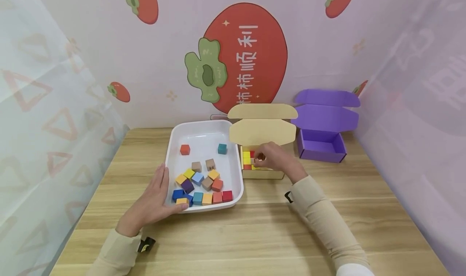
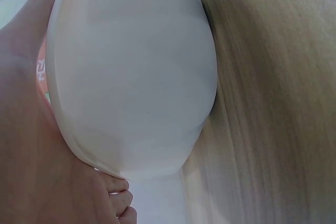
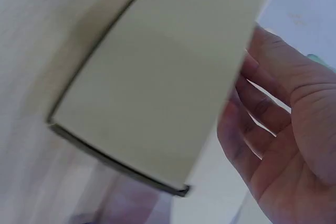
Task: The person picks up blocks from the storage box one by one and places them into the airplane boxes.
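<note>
A white tray (image 1: 204, 133) holds several coloured wooden cubes (image 1: 198, 178), most of them towards its near side. My left hand (image 1: 153, 197) rests on its near left corner, fingers along the outside and thumb over the front rim near a yellow-orange cube (image 1: 183, 201). To the right stands a cream box (image 1: 263, 174), lid up, with yellow and red cubes (image 1: 247, 158) inside. My right hand (image 1: 275, 158) reaches into it from the right, fingers bent and fingertips down among the cubes. In the right wrist view the box's front wall (image 3: 152, 82) hides the fingertips; I cannot tell whether they pinch a cube.
A purple box (image 1: 322, 148) with its lid raised stands at the back right, its inside showing. Behind the wooden table (image 1: 233, 243) hangs a cloth (image 1: 164, 45) printed with persimmons. More printed cloth closes off both sides.
</note>
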`<state>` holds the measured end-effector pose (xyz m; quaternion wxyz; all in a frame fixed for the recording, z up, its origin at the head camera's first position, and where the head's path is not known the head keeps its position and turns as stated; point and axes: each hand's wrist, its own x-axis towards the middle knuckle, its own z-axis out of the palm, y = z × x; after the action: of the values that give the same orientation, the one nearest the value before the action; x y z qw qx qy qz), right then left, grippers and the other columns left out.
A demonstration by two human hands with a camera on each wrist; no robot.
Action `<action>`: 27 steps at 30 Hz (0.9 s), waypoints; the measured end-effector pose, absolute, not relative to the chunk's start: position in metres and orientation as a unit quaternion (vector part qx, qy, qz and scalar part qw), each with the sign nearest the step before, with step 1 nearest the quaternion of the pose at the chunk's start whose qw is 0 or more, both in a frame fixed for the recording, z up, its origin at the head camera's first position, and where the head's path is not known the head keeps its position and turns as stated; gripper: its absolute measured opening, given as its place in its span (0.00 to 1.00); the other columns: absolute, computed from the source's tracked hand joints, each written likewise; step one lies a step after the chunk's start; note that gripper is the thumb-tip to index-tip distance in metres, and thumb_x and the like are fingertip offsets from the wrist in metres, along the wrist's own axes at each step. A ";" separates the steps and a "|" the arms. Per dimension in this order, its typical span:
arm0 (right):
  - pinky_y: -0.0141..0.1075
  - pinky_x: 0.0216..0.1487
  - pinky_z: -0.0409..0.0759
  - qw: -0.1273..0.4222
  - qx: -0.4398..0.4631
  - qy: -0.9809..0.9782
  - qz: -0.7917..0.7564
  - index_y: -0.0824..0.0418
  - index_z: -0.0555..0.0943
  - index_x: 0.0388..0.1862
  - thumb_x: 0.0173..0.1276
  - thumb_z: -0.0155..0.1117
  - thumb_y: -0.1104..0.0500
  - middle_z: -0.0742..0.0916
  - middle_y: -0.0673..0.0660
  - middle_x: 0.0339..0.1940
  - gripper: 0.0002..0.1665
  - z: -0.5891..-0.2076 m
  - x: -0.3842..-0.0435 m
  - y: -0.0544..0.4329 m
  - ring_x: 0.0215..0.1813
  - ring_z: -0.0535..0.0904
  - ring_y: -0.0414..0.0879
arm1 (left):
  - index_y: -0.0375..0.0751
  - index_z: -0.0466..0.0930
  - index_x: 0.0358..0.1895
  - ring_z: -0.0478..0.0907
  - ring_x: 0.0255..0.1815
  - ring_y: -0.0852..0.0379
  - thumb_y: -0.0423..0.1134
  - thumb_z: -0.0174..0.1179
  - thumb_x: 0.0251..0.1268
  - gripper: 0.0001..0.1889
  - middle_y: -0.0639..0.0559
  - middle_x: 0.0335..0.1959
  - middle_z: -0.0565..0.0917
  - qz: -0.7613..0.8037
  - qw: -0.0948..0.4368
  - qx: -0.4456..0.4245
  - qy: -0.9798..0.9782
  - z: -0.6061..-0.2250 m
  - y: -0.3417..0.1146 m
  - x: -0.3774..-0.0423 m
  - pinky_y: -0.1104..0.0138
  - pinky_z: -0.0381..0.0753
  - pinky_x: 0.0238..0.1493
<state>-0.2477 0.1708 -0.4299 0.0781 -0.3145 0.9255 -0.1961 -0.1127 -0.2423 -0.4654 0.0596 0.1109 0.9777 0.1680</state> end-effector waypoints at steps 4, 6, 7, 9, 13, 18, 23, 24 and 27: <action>0.44 0.55 0.88 0.074 -0.337 0.917 -0.198 0.63 0.90 0.50 0.69 0.77 0.58 0.92 0.58 0.46 0.14 -0.412 -0.238 0.156 0.50 0.88 0.53 | 0.28 0.33 0.85 0.37 0.88 0.30 0.80 0.61 0.56 0.73 0.32 0.88 0.33 0.169 0.060 0.109 0.978 -0.465 -0.243 -0.113 0.33 0.53 0.82; 0.46 0.58 0.89 0.076 -0.360 0.910 -0.194 0.64 0.89 0.55 0.68 0.78 0.58 0.92 0.60 0.51 0.18 -0.403 -0.233 0.146 0.53 0.89 0.55 | 0.28 0.33 0.85 0.37 0.88 0.30 0.80 0.61 0.56 0.73 0.32 0.88 0.33 0.168 0.059 0.111 0.978 -0.465 -0.244 -0.114 0.33 0.54 0.82; 0.45 0.59 0.89 0.077 -0.373 0.904 -0.193 0.64 0.89 0.56 0.67 0.78 0.59 0.92 0.60 0.52 0.20 -0.400 -0.230 0.141 0.54 0.89 0.55 | 0.28 0.34 0.85 0.37 0.88 0.30 0.80 0.61 0.56 0.73 0.32 0.88 0.33 0.167 0.058 0.111 0.978 -0.465 -0.244 -0.114 0.33 0.54 0.82; 0.44 0.60 0.89 0.083 -0.399 0.894 -0.186 0.63 0.89 0.57 0.65 0.80 0.58 0.93 0.59 0.53 0.22 -0.396 -0.224 0.130 0.55 0.89 0.53 | 0.28 0.34 0.85 0.37 0.88 0.30 0.80 0.61 0.56 0.73 0.32 0.88 0.33 0.166 0.056 0.113 0.978 -0.465 -0.244 -0.114 0.34 0.54 0.82; 0.41 0.61 0.88 0.123 -0.431 0.880 -0.160 0.60 0.89 0.58 0.63 0.82 0.56 0.93 0.57 0.54 0.25 -0.391 -0.212 0.107 0.55 0.90 0.51 | 0.28 0.34 0.85 0.37 0.88 0.30 0.79 0.62 0.56 0.73 0.32 0.88 0.33 0.165 0.054 0.112 0.978 -0.466 -0.244 -0.115 0.33 0.54 0.81; 0.38 0.59 0.89 0.182 -0.421 0.881 -0.117 0.57 0.89 0.60 0.62 0.83 0.52 0.93 0.56 0.56 0.28 -0.394 -0.201 0.085 0.54 0.89 0.49 | 0.29 0.34 0.85 0.37 0.88 0.30 0.79 0.62 0.56 0.73 0.32 0.88 0.33 0.166 0.057 0.111 0.978 -0.467 -0.244 -0.114 0.33 0.54 0.81; 0.34 0.54 0.87 0.217 -0.387 0.893 -0.066 0.54 0.90 0.58 0.61 0.84 0.49 0.92 0.52 0.52 0.26 -0.404 -0.193 0.071 0.49 0.83 0.43 | 0.29 0.34 0.85 0.37 0.88 0.30 0.80 0.61 0.56 0.73 0.32 0.88 0.33 0.162 0.056 0.115 0.978 -0.468 -0.243 -0.114 0.33 0.54 0.82; 0.34 0.53 0.87 0.220 -0.384 0.895 -0.056 0.53 0.90 0.57 0.61 0.84 0.48 0.92 0.51 0.51 0.26 -0.406 -0.192 0.069 0.47 0.82 0.42 | 0.29 0.33 0.85 0.37 0.88 0.31 0.81 0.61 0.56 0.73 0.32 0.88 0.33 0.162 0.055 0.115 0.979 -0.468 -0.243 -0.114 0.33 0.54 0.82; 0.32 0.50 0.86 0.220 -0.383 0.897 -0.028 0.51 0.91 0.55 0.61 0.83 0.48 0.91 0.50 0.47 0.23 -0.413 -0.189 0.064 0.44 0.81 0.41 | 0.29 0.33 0.85 0.37 0.88 0.31 0.80 0.61 0.56 0.73 0.33 0.88 0.33 0.161 0.054 0.114 0.979 -0.468 -0.244 -0.113 0.33 0.54 0.82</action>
<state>-0.1889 0.0645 -0.4126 0.2202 -0.3828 0.8968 -0.0278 -0.1132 -0.2437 -0.4683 0.0540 0.1141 0.9788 0.1612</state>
